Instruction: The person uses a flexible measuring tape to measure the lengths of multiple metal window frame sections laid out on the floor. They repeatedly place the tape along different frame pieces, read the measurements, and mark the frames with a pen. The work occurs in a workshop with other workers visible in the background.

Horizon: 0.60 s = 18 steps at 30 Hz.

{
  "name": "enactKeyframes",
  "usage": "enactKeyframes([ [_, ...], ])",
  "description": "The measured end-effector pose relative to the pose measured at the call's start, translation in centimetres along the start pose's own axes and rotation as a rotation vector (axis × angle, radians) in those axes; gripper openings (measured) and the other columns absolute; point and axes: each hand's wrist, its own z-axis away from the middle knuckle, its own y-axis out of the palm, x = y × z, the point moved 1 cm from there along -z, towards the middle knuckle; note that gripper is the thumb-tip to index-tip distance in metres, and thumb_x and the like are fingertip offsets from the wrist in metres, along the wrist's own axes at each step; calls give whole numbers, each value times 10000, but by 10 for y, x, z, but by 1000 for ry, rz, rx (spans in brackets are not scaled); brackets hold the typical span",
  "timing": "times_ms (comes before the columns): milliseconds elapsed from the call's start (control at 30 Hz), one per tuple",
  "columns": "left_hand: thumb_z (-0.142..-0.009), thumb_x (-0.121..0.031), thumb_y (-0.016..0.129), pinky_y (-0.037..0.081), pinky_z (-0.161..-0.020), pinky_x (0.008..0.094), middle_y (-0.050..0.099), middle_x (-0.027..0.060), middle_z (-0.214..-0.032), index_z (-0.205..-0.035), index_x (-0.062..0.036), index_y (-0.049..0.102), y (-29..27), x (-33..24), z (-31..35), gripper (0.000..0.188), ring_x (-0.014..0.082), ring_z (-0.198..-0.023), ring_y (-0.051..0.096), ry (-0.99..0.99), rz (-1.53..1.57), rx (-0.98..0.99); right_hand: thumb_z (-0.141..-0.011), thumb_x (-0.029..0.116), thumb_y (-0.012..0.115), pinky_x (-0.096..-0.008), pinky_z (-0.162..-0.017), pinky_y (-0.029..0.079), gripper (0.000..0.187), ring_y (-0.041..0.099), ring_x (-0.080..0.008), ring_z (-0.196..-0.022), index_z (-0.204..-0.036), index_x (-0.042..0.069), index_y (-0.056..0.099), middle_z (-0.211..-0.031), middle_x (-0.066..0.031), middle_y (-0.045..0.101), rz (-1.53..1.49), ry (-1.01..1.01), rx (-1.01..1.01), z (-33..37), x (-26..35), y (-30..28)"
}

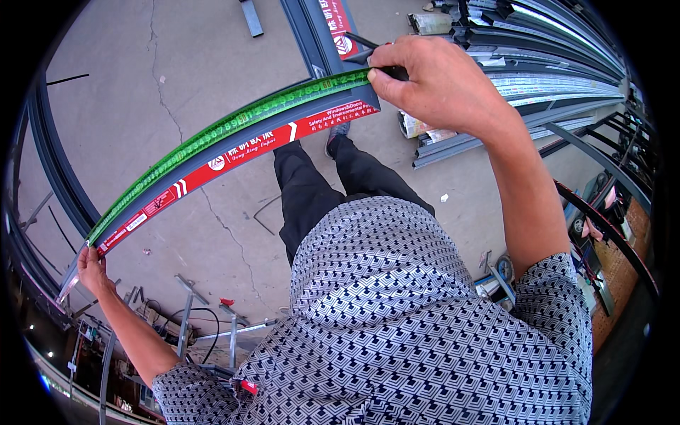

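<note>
A green tape measure blade (244, 115) runs along the upper edge of a long dark grey profile (234, 170) faced with red printed film. At the far left end, my left hand (92, 269) is closed, its fingers pinching the end of the blade against the profile. My right hand (439, 85) is closed at the other end, with thumb and finger on the blade. From that hand sticks out a thin dark rod (361, 40); its kind I cannot make out. The palm side of my right hand is hidden.
Long dark profiles (538, 85) lie stacked at the far right. Another grey frame piece with red film (333, 28) stands ahead. Dark frame members (60, 156) rise at the left. Metal legs and a black cable (212, 326) are low left. Cracked concrete floor (234, 42) lies below.
</note>
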Motion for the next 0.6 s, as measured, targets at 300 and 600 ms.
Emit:
enactKeyframes([
  [300, -984, -186, 779, 540, -930, 325, 742, 25, -1071, -1241, -79, 713, -7, 10, -12, 286, 136, -957, 678, -24, 56, 29, -933, 260, 642, -477, -772, 568, 301, 716, -382, -762, -1087, 54, 798, -807, -209, 730, 9, 2, -9, 1, 1, 1],
  [600, -985, -198, 784, 543, -901, 317, 738, 28, -1032, -1169, -78, 720, -4, 9, -10, 230, 136, -936, 675, -18, 34, -8, -935, 273, 648, -474, -774, 569, 305, 719, -378, -771, -1097, 63, 799, -818, -203, 736, 6, -12, -21, 1, -1, 1],
])
